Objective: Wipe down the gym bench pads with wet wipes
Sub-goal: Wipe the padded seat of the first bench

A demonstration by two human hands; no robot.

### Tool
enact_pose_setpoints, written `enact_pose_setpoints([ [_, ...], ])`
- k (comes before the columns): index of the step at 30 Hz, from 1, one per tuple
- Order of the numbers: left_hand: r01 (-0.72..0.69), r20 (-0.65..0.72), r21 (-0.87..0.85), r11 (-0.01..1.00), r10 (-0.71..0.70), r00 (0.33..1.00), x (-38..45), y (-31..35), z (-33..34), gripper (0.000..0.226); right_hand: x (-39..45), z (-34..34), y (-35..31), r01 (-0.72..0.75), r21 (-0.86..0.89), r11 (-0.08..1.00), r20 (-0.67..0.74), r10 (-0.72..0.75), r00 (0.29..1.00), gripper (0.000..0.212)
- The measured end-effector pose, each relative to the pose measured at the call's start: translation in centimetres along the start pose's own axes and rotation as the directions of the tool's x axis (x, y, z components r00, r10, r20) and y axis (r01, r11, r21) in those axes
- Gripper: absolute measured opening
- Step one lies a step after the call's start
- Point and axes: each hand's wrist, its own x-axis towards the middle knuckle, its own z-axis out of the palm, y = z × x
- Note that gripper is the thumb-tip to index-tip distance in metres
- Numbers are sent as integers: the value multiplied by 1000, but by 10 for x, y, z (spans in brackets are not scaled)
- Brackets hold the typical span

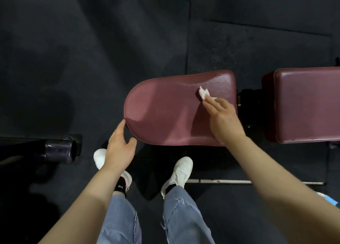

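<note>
A maroon seat pad (165, 111) with a rounded left end lies in the middle of the view, and a second maroon pad (305, 104) starts at the right edge. A small crumpled white wet wipe (203, 93) sits on the seat pad's far right part, where the surface looks wet. My right hand (223, 120) presses the wipe down with its extended fingertips. My left hand (120, 148) hovers at the pad's rounded near-left edge, fingers relaxed, holding nothing, its fingertip at the rim.
Black rubber floor mats surround the bench. A dark metal frame tube (58, 150) lies at the left. My white shoes (179, 172) stand just in front of the pad. A black hinge gap (248, 104) separates the two pads. Something blue (329, 199) shows at the lower right edge.
</note>
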Motion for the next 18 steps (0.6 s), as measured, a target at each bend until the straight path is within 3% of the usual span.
enact_pose_setpoints([
  [6, -25, -14, -9, 1000, 25, 1000, -7, -8, 9, 71, 6, -2, -33, -373, 310, 875, 7, 390, 921, 28],
  [10, -46, 15, 46, 998, 45, 999, -3, -16, 0, 70, 13, 1, -34, -476, 128, 870, -93, 488, 868, 15],
  [13, -56, 26, 66, 996, 54, 998, -4, -19, -8, 69, 25, 8, -67, -612, 2, 791, -76, 611, 788, 18],
  [14, -55, 30, 78, 995, 53, 998, -3, -20, -10, 68, 34, 14, -89, -623, -66, 779, -44, 622, 782, 22],
  [16, -54, 35, 96, 994, 50, 998, -2, -23, -15, 69, 51, 33, -147, -519, -97, 849, 17, 523, 852, 32],
  [18, -59, 36, 100, 993, 56, 998, -1, -27, -21, 69, 62, 52, -202, -254, -20, 967, 68, 255, 965, 26],
])
